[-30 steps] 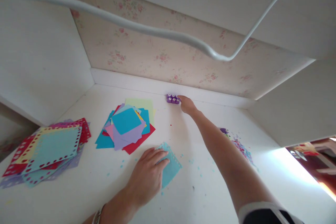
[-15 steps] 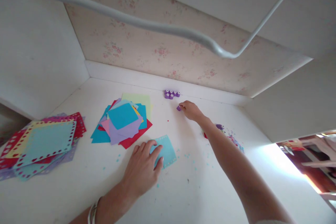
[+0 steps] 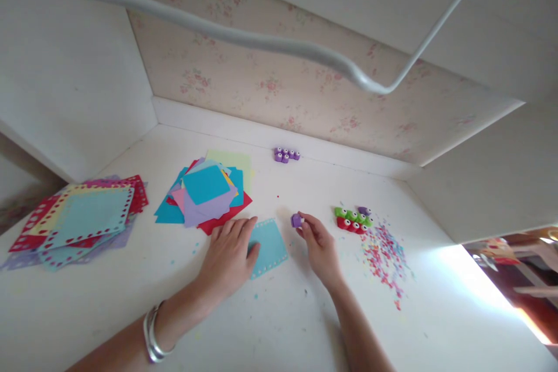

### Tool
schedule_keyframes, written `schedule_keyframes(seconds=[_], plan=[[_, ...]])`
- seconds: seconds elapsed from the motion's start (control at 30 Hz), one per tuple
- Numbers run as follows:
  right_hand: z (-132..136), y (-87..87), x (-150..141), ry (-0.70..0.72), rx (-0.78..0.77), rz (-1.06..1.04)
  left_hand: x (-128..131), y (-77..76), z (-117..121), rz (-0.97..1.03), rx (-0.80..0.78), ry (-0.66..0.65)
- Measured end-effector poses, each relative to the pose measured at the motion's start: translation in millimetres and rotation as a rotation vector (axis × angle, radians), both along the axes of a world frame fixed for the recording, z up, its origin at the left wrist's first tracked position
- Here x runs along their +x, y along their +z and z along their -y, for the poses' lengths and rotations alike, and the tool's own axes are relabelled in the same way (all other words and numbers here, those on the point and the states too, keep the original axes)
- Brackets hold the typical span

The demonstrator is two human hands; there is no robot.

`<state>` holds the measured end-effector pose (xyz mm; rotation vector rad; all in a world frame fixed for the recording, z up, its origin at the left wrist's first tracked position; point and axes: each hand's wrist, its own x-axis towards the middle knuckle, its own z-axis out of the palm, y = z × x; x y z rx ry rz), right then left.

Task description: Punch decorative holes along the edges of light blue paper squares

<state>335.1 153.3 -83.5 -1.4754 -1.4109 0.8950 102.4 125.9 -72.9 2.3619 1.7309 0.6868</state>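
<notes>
A light blue sheet of paper with small holes punched along its edges lies on the table in front of me. My left hand rests on its left side, fingers stretched out and thumb apart. Just right of the sheet, my right hand grips a small purple paper punch between thumb and fingers, close above the table. Several more purple punches stand in a cluster near the back wall. Green and red punches sit grouped to the right, with one purple punch beside them.
A pile of coloured paper lies behind my left hand. Farther left is a stack of sheets with punched borders. Confetti bits are scattered at the right. A white cable-like bar crosses the upper view before the wallpapered wall.
My right hand has drawn back from the rear cluster toward the light blue sheet, bringing the purple paper punch. My left hand stays at the sheet, lying flatter.
</notes>
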Motion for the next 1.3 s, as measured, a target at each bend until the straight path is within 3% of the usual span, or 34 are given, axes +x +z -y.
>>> schedule_keyframes(seconds=[0.13, 0.27, 0.83, 0.97, 1.17, 1.3], plan=[[9.0, 6.4, -7.9, 0.071, 0.013, 0.239, -1.2, 0.4, -1.8, 0.020, -0.063, 0.027], [11.0, 10.3, -9.3, 0.127, 0.076, 0.293, -2.4, 0.4, -4.9, 0.080, -0.114, 0.037], [19.9, 19.0, -20.4, 0.246, 0.074, 0.158, -6.6, -3.9, -10.8, 0.335, -0.159, -0.001], [19.5, 18.3, -20.2, 0.220, 0.061, 0.139, -10.1, -3.8, -13.8, 0.435, -0.180, -0.018], [17.5, 13.0, -16.7, 0.160, 0.028, 0.134, -8.1, 9.3, -8.1, 0.558, -0.058, -0.070], [16.6, 8.9, -15.3, 0.145, 0.018, 0.100, -7.9, 5.8, -9.3, 0.578, -0.089, -0.068]])
